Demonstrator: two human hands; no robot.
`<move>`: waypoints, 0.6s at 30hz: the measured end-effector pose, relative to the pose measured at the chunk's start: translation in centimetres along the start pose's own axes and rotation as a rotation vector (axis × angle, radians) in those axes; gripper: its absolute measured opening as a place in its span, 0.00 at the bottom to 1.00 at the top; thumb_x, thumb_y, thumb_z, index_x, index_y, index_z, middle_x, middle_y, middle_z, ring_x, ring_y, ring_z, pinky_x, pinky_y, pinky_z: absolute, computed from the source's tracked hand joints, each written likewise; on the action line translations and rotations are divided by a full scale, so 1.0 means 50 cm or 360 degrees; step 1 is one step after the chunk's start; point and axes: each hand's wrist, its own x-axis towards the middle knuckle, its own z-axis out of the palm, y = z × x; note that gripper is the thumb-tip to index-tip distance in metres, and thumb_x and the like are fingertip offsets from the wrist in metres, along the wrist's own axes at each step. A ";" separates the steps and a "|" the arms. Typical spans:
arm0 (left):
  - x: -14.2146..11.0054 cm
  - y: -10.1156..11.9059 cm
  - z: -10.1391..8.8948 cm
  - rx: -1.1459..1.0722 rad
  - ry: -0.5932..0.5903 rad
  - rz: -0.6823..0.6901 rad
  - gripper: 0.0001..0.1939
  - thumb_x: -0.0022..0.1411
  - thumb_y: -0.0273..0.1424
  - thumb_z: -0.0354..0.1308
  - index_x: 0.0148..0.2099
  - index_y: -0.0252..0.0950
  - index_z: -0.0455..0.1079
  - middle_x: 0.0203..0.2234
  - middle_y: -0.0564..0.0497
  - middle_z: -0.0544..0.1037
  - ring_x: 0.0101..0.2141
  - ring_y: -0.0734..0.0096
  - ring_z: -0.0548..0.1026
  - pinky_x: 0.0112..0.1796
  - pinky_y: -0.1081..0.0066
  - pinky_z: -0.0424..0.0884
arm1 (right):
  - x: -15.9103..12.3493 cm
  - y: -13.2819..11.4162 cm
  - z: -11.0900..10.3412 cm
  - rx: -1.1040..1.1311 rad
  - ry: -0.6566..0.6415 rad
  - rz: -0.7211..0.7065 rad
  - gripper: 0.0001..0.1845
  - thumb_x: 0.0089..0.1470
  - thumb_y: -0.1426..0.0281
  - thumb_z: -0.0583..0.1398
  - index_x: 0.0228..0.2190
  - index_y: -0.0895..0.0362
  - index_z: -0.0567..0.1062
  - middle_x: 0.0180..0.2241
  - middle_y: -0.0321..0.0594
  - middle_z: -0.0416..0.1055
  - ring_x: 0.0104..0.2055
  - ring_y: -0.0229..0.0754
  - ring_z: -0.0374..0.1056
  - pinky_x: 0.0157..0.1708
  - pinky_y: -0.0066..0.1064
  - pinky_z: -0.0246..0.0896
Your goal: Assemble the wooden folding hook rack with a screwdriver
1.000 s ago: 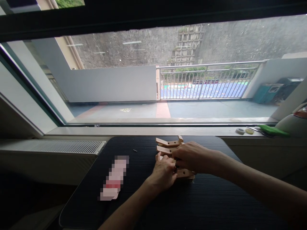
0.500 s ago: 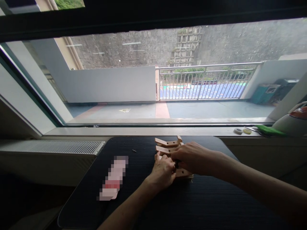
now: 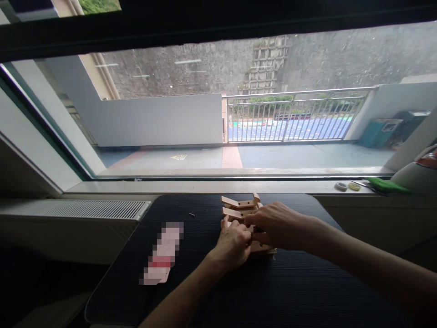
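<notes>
One pink, pixelated slab [image 3: 162,255] lay left on the black table [image 3: 205,303], then one small screw [image 3: 191,215]. Mid-table, at least three pale wooden pieces [image 3: 233,212] with dark holes sat in a row, partly blocked by the hands. The left hand [image 3: 234,241] bent over them, its grip hidden; the right hand [image 3: 278,225] pinched a small dark object [image 3: 255,229]. Two tape rolls [image 3: 340,187] lay farther right.

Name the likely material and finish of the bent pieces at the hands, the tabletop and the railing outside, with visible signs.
Bent pieces: probably bare wood, by their pale tan, matt look.
Tabletop: black, finely streaked like grain; perhaps laminate or stained wood.
Railing: likely polished metal, by its silvery gleam.
</notes>
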 end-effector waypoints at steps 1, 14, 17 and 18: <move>0.000 -0.001 0.001 0.0019 -0.0007 0.0002 0.10 0.55 0.28 0.53 0.39 0.41 0.71 0.41 0.50 0.74 0.45 0.58 0.67 0.53 0.45 0.50 | -0.002 0.001 0.000 -0.0009 -0.0020 -0.0026 0.11 0.48 0.73 0.58 0.36 0.55 0.77 0.34 0.42 0.75 0.35 0.44 0.70 0.30 0.29 0.54; 0.002 0.000 0.003 -0.0007 0.0006 -0.0013 0.06 0.56 0.27 0.53 0.34 0.40 0.72 0.40 0.51 0.75 0.46 0.59 0.66 0.53 0.47 0.48 | 0.012 0.008 0.028 -0.0004 0.0012 -0.0031 0.08 0.51 0.74 0.57 0.29 0.60 0.77 0.28 0.44 0.75 0.30 0.42 0.69 0.30 0.29 0.55; 0.003 0.003 0.001 -0.0017 -0.0010 -0.0037 0.08 0.56 0.29 0.54 0.38 0.42 0.72 0.42 0.52 0.74 0.47 0.58 0.66 0.54 0.46 0.48 | 0.011 0.007 0.031 -0.0015 0.0045 0.0015 0.08 0.52 0.72 0.57 0.30 0.58 0.77 0.28 0.43 0.74 0.30 0.43 0.70 0.29 0.29 0.56; 0.003 0.003 0.000 -0.0018 -0.0017 -0.0038 0.09 0.56 0.28 0.54 0.39 0.43 0.72 0.43 0.52 0.74 0.47 0.58 0.66 0.54 0.46 0.48 | 0.011 0.006 0.031 -0.0030 0.0055 0.0031 0.08 0.51 0.72 0.56 0.30 0.58 0.77 0.28 0.43 0.74 0.30 0.43 0.70 0.29 0.29 0.56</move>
